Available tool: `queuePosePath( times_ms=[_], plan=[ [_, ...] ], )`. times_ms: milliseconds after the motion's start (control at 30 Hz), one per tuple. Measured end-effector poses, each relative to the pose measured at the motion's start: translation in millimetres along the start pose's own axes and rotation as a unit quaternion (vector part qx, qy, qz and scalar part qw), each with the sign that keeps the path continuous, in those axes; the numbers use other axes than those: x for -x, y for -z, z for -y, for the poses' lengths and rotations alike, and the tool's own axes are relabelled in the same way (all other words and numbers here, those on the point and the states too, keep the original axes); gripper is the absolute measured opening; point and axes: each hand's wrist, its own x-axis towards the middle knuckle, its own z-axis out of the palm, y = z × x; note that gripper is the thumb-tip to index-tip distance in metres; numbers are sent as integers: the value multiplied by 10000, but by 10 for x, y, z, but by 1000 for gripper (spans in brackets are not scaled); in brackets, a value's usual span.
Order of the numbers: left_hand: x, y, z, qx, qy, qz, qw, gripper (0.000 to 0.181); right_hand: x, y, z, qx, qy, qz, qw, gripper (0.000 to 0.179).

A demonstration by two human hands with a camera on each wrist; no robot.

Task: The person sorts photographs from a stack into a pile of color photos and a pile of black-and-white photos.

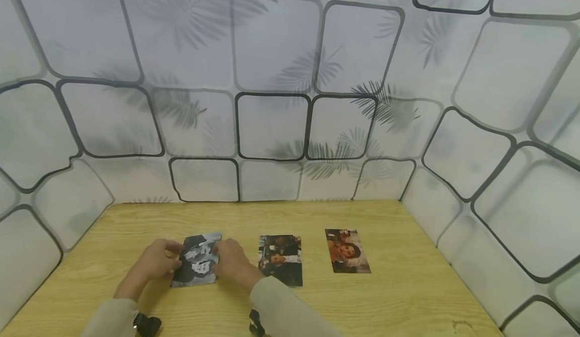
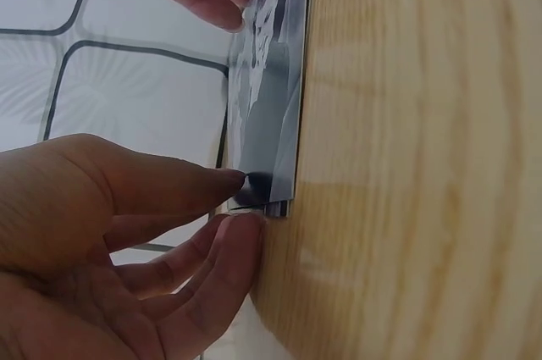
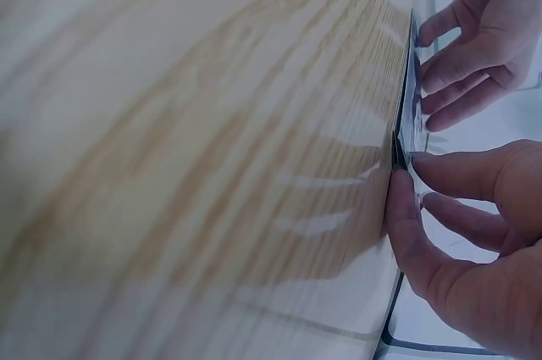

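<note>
A black-and-white photo print (image 1: 197, 260) lies on the left part of the table, between both hands. My left hand (image 1: 157, 259) holds its left edge; in the left wrist view the thumb (image 2: 190, 188) is on the photo's face (image 2: 269, 114) and the fingers are at its edge. A layered edge shows at that corner. My right hand (image 1: 232, 260) pinches the opposite edge, its thumb (image 3: 461, 174) above and a fingertip at the table side in the right wrist view. Right of that hand lies a dark photo of people (image 1: 280, 260), partly behind the forearm.
Farther right, a reddish photo with a face (image 1: 348, 251) lies slightly turned on the wooden table (image 1: 408, 296). Patterned walls (image 1: 272, 125) rise along the table's back and sides.
</note>
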Motion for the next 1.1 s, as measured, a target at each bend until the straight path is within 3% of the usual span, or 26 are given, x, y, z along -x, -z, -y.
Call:
queuePosePath(
  times_ms=[333,533,767,1100],
  plan=[
    [34,33,-2,-472,-243,-123,9985,37,32,3,8,-142,-10,50,9999,30],
    [31,10,-62,-715,-328,-262,9966,35,13,1,-100,-146,388,-29,9991,29],
    [32,-92,-340,-718,-588,-377,9950,35,7,70,-149,-359,240,81,9990,29],
    [34,-372,-735,-172,-967,-53,9952,36,200,401,-386,-1110,-2,148,9937,32]
  ],
)
